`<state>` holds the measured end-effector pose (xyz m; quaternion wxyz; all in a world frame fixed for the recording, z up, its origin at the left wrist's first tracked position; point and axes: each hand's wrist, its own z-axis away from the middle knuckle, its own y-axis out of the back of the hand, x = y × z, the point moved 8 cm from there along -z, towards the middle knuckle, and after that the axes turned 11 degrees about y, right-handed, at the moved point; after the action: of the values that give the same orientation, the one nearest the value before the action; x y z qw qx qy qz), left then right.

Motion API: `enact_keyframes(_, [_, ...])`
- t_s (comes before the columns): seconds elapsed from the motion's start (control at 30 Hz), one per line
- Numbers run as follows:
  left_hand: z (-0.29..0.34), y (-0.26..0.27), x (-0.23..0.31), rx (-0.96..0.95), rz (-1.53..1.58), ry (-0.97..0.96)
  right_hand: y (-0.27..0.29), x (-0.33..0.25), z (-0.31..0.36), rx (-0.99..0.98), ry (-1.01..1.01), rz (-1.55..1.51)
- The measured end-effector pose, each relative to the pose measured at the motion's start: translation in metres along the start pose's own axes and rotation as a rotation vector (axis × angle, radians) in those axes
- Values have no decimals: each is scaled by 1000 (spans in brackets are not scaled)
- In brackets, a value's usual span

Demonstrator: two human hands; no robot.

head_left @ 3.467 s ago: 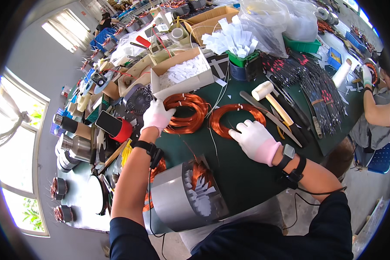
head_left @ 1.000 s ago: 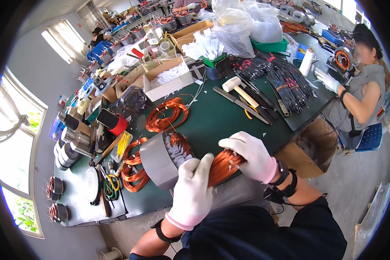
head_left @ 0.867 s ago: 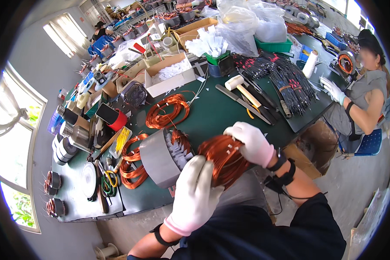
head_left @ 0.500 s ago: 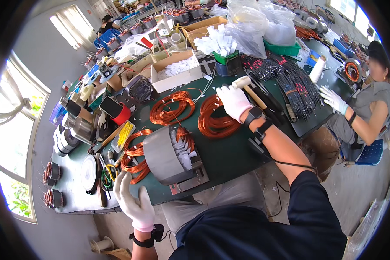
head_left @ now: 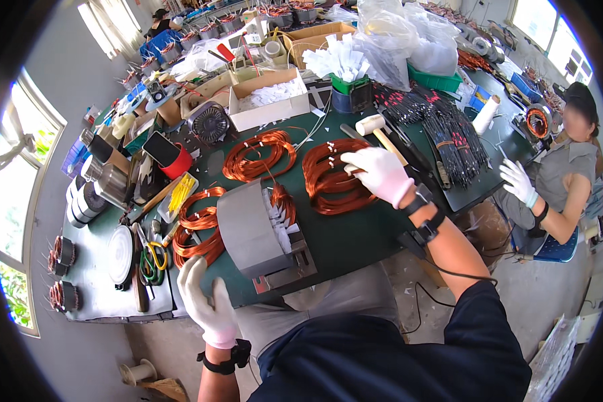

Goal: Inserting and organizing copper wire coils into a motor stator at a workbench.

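My right hand (head_left: 379,174), in a white glove, rests on a bundle of copper wire coils (head_left: 333,178) lying on the green table top (head_left: 355,241), fingers curled over its right side. My left hand (head_left: 206,303), also gloved, is at the table's near edge, touching the lower end of another copper coil bundle (head_left: 195,228). Between them stands a grey metal stator core (head_left: 258,229) with white paper slot liners and copper wire in it. A third copper coil bundle (head_left: 260,155) lies further back.
A white-headed mallet (head_left: 378,130) and black cable ties (head_left: 442,134) lie right of the coils. Cardboard boxes (head_left: 268,100), a red cup (head_left: 174,161) and scissors (head_left: 153,258) crowd the left and back. A person in white gloves (head_left: 516,181) works at the right.
The copper coil bundle I held over the stator went onto the table at the right, under my right hand. My left hand dropped off the stator to the table's near edge.
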<state>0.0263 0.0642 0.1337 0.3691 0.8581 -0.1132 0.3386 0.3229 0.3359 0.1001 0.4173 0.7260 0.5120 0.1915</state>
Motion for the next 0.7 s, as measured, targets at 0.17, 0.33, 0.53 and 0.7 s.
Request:
enact_keyframes(0.17, [15,-8,108,-262,246,-492,37,-29,15,-15,-206,-467])
enact_keyframes(0.33, [2,-63,150,-283,273,-317,71,-80,-7,-63,-55,-550])
enact_keyframes(0.53, [20,-122,122,-1033,799,548,77,-89,-2,50,-54,-553])
enact_keyframes(0.7, [18,-121,124,-900,1361,670,60,-63,40,76,-460,-967])
